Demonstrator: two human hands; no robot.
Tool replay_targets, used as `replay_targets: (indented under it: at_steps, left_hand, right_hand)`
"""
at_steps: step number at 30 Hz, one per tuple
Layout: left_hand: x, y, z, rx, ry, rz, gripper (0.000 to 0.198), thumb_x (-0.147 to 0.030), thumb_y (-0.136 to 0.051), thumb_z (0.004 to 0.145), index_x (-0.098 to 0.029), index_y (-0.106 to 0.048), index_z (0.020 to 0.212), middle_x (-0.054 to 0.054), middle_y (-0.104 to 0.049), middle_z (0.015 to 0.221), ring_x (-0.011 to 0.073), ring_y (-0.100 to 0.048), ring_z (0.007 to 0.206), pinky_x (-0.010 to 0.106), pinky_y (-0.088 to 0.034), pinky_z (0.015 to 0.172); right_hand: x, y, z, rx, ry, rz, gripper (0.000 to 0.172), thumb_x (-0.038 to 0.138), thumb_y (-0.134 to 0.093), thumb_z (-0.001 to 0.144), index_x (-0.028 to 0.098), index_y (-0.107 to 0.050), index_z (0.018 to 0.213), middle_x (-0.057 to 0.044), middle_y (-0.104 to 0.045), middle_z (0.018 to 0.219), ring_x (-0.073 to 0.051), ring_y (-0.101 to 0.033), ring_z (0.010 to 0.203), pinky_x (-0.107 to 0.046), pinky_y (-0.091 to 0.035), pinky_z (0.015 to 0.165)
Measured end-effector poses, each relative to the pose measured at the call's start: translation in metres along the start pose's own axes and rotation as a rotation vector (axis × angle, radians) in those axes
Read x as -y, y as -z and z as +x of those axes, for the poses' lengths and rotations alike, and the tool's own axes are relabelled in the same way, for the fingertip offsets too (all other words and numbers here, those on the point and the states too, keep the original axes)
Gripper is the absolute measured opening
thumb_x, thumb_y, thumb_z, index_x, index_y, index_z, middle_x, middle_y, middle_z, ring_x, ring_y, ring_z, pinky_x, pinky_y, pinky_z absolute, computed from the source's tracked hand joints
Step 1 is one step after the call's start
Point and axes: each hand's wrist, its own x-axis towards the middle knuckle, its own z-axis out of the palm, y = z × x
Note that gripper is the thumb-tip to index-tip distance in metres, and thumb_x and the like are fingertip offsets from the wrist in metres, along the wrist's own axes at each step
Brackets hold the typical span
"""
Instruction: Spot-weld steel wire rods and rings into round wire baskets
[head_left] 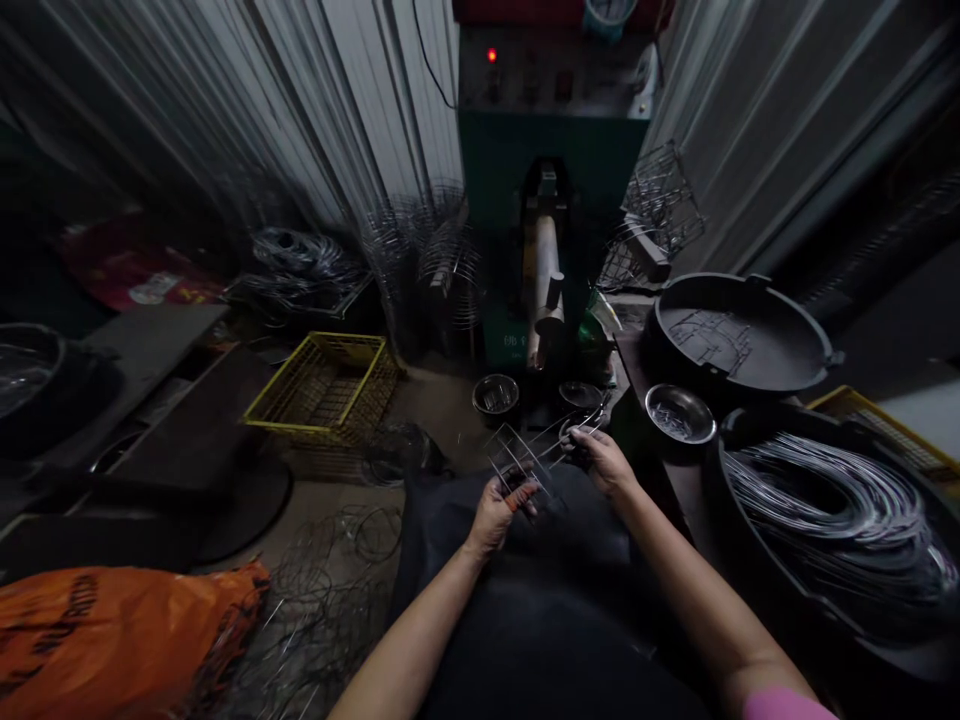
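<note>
My left hand [496, 512] is closed around a small wire frame [517, 452] made of thin crossing metal rods, held above my dark-covered lap. Something orange covers part of a finger on that hand. To its right, my right hand [600, 456] pinches thin bent wire at the frame's far right side. I cannot tell whether that wire is a separate piece or belongs to the frame. Just beyond my hands stand a metal bowl [496, 397] of short metal pieces and a second bowl [580, 395]. The green machine [491, 225] with its protruding metal arm [547, 268] rises behind them.
At right are a round black pan [780, 345] with wire frames, a steel bowl [680, 414] of small parts and a large tub with coiled wire [840, 490]. A yellow basket [324, 385], tangled wire pieces [322, 600] and an orange sack [112, 640] lie left.
</note>
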Motion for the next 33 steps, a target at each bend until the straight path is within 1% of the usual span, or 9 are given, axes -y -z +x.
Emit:
replay_targets:
  at_steps: [2, 6, 9, 14, 18, 22, 25, 29, 33]
  left_hand:
    - [-0.006, -0.005, 0.008, -0.018, -0.024, -0.021, 0.042, -0.032, -0.071, 0.058, -0.014, -0.059, 0.094, 0.001, -0.061, 0.070, 0.0065, -0.050, 0.046, 0.020, -0.040, 0.046]
    - [-0.012, -0.015, 0.024, -0.046, -0.091, -0.070, 0.042, -0.034, -0.071, 0.058, -0.016, -0.058, 0.094, -0.001, -0.057, 0.068, 0.0057, -0.049, 0.047, 0.019, -0.039, 0.045]
    - [-0.013, -0.020, 0.033, -0.036, -0.105, -0.085, 0.044, -0.036, -0.071, 0.058, -0.016, -0.057, 0.095, -0.002, -0.055, 0.066, 0.0055, -0.047, 0.045, 0.019, -0.038, 0.043]
    - [-0.015, -0.026, 0.045, -0.023, -0.117, -0.087, 0.045, -0.036, -0.070, 0.059, -0.016, -0.056, 0.096, -0.002, -0.054, 0.064, 0.0054, -0.045, 0.045, 0.019, -0.037, 0.042]
    - [-0.016, -0.031, 0.056, -0.034, -0.103, -0.077, 0.041, -0.036, -0.069, 0.060, -0.015, -0.055, 0.092, -0.004, -0.052, 0.060, 0.0048, -0.044, 0.044, 0.018, -0.037, 0.042]
    - [-0.018, -0.035, 0.072, -0.084, -0.100, -0.064, 0.039, -0.040, -0.070, 0.058, -0.015, -0.052, 0.083, -0.005, -0.050, 0.060, 0.0035, -0.041, 0.040, 0.018, -0.035, 0.039]
    - [-0.023, -0.036, 0.084, -0.092, -0.118, -0.040, 0.035, -0.040, -0.069, 0.059, -0.015, -0.050, 0.076, -0.006, -0.048, 0.059, 0.0028, -0.040, 0.038, 0.018, -0.035, 0.037]
    - [-0.031, -0.037, 0.097, -0.099, -0.130, -0.012, 0.033, -0.038, -0.068, 0.060, -0.015, -0.050, 0.074, -0.007, -0.046, 0.057, 0.0027, -0.039, 0.037, 0.018, -0.034, 0.037]
    - [-0.035, -0.037, 0.107, -0.127, -0.134, -0.025, 0.033, -0.037, -0.069, 0.058, -0.015, -0.051, 0.074, -0.007, -0.047, 0.058, 0.0023, -0.039, 0.038, 0.017, -0.035, 0.037]
  right_hand:
    - [0.008, -0.005, 0.005, 0.000, 0.057, 0.008, 0.025, 0.030, -0.072, 0.056, 0.015, -0.059, 0.071, 0.000, -0.061, 0.060, -0.010, -0.053, 0.050, -0.021, -0.043, 0.045]
    - [0.019, -0.017, 0.008, 0.015, 0.198, 0.036, 0.023, 0.029, -0.070, 0.060, 0.018, -0.056, 0.074, 0.002, -0.059, 0.060, -0.008, -0.050, 0.047, -0.020, -0.040, 0.044]
    - [0.023, -0.022, 0.010, 0.008, 0.239, 0.050, 0.021, 0.028, -0.069, 0.061, 0.019, -0.054, 0.073, 0.003, -0.058, 0.059, -0.007, -0.046, 0.045, -0.019, -0.039, 0.044]
    - [0.026, -0.022, 0.019, -0.033, 0.244, 0.044, 0.019, 0.027, -0.069, 0.060, 0.018, -0.055, 0.070, 0.004, -0.056, 0.058, -0.005, -0.044, 0.044, -0.017, -0.036, 0.042]
    - [0.029, -0.021, 0.033, -0.042, 0.243, 0.022, 0.020, 0.026, -0.070, 0.059, 0.017, -0.055, 0.067, 0.004, -0.056, 0.057, -0.005, -0.043, 0.043, -0.017, -0.035, 0.040]
    - [0.037, -0.025, 0.049, -0.031, 0.216, 0.040, 0.022, 0.026, -0.072, 0.055, 0.017, -0.054, 0.065, 0.005, -0.055, 0.055, -0.005, -0.042, 0.042, -0.017, -0.033, 0.038]
    - [0.043, -0.028, 0.061, -0.017, 0.206, 0.057, 0.023, 0.026, -0.072, 0.054, 0.017, -0.054, 0.065, 0.005, -0.054, 0.052, -0.005, -0.041, 0.041, -0.017, -0.032, 0.037]
    - [0.047, -0.030, 0.076, -0.006, 0.214, 0.080, 0.022, 0.024, -0.073, 0.053, 0.017, -0.055, 0.064, 0.005, -0.055, 0.052, -0.004, -0.043, 0.042, -0.016, -0.033, 0.039]
    - [0.051, -0.031, 0.090, 0.008, 0.208, 0.082, 0.022, 0.024, -0.073, 0.053, 0.016, -0.056, 0.065, 0.005, -0.056, 0.053, -0.003, -0.043, 0.042, -0.015, -0.035, 0.040]
